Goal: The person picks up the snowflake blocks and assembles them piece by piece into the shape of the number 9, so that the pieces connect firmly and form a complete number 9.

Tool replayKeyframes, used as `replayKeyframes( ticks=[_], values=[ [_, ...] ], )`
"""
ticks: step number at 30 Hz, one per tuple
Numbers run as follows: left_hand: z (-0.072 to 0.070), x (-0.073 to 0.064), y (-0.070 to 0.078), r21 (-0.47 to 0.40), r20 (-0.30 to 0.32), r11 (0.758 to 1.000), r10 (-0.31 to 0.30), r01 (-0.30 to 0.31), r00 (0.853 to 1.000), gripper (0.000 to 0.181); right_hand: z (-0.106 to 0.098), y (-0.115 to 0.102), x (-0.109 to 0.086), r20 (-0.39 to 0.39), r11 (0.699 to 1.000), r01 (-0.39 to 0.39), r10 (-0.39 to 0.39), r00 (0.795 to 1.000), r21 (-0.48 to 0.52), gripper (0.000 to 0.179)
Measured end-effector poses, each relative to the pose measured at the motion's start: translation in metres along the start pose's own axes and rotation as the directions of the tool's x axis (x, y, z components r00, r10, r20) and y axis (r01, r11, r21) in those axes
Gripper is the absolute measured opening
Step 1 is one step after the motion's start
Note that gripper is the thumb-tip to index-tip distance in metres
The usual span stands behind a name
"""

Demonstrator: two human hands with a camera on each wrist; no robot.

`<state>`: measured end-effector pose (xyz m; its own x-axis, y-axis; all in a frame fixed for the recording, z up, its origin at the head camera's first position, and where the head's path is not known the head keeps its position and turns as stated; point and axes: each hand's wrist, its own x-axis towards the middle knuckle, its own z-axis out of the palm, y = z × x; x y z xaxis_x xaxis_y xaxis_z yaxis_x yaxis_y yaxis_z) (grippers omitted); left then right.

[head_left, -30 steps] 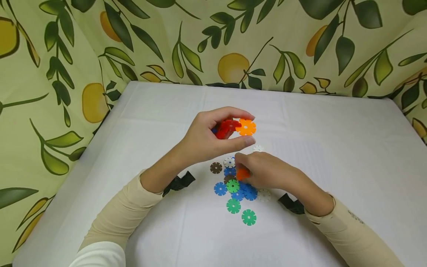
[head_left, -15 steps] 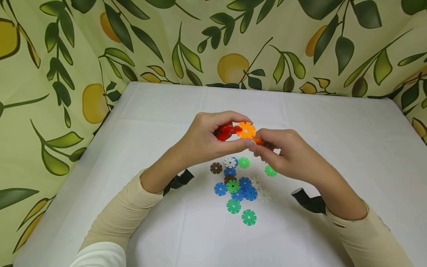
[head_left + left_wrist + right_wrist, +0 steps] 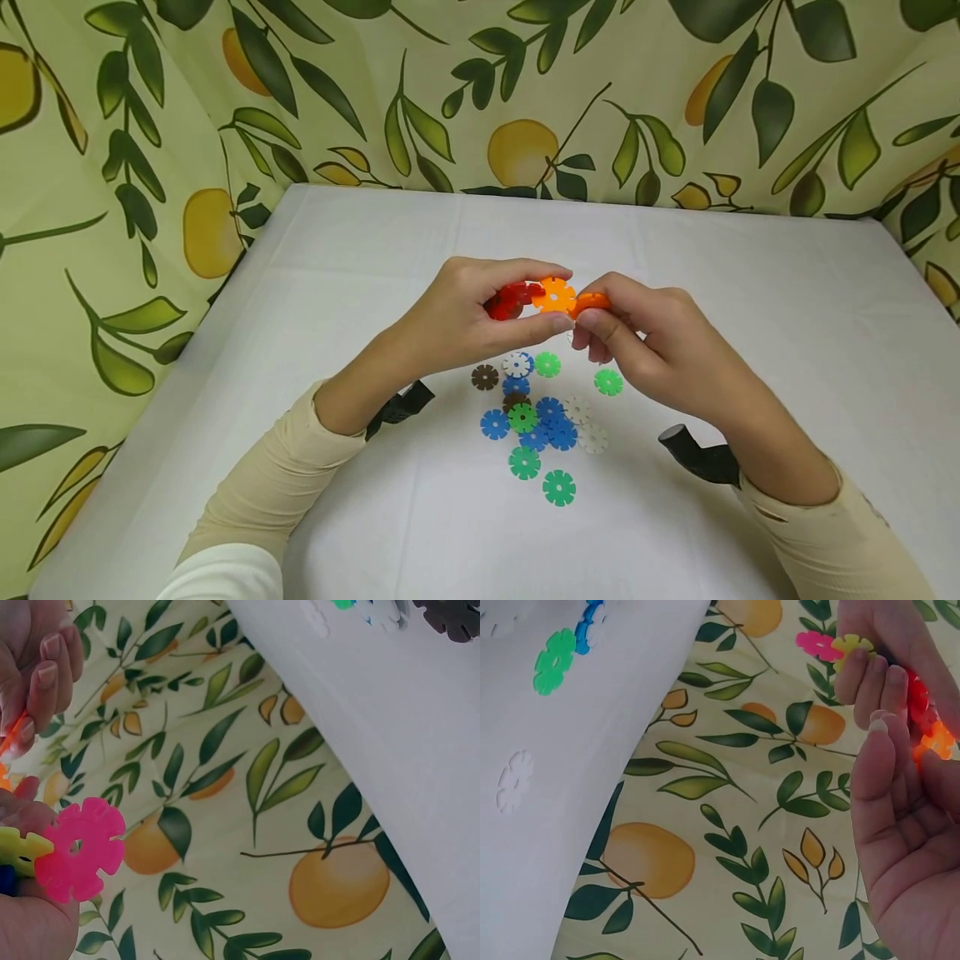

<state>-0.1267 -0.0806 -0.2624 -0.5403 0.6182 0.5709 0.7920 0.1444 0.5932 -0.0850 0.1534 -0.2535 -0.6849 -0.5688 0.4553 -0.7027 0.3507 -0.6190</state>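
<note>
Above the table my left hand (image 3: 468, 321) grips a joined chain of notched plastic discs between thumb and fingers. A red disc (image 3: 510, 302) and an orange disc (image 3: 556, 295) of it show in the head view. The left wrist view shows a pink disc (image 3: 88, 851) and a yellow disc (image 3: 19, 849) at the chain's other end, with a dark blue bit beside them. My right hand (image 3: 660, 346) pinches another orange disc (image 3: 592, 303), seen nearly edge-on, against the right edge of the chain's orange disc. Whether their notches interlock I cannot tell.
Below the hands, loose discs lie on the white table (image 3: 360, 517): a brown disc (image 3: 485, 377), a white disc (image 3: 517, 364), a blue disc (image 3: 495, 424), a green disc (image 3: 559, 487) and several more, some overlapping. A leaf-patterned cloth (image 3: 420, 92) hangs behind.
My right hand has risen from the loose discs with an orange disc and brought it to the chain's orange disc. The left hand has stayed nearly still, dropping slightly.
</note>
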Motion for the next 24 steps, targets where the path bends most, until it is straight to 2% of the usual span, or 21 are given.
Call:
replayKeyframes(
  ticks=[6,14,19,24],
  values=[
    [-0.002,0.000,0.003,0.010,0.079,0.999,-0.052,0.052,0.995,0.042,0.001,-0.005,0.000,0.017,0.987,-0.037,0.040,0.999,-0.158,0.017],
    [0.003,-0.001,0.005,0.040,0.140,0.995,-0.100,0.095,0.985,0.036,0.008,-0.009,-0.002,0.012,0.926,-0.070,0.080,0.997,-0.372,0.014],
    [0.007,-0.002,0.004,0.009,0.163,0.993,-0.118,0.118,0.980,0.032,0.012,-0.011,-0.004,-0.004,0.903,-0.086,0.092,0.996,-0.421,0.012],
    [0.009,-0.002,0.003,0.038,0.212,0.989,-0.151,0.146,0.966,0.032,0.015,-0.012,-0.004,0.018,0.896,-0.099,0.118,0.993,-0.432,0.014]
  ],
)
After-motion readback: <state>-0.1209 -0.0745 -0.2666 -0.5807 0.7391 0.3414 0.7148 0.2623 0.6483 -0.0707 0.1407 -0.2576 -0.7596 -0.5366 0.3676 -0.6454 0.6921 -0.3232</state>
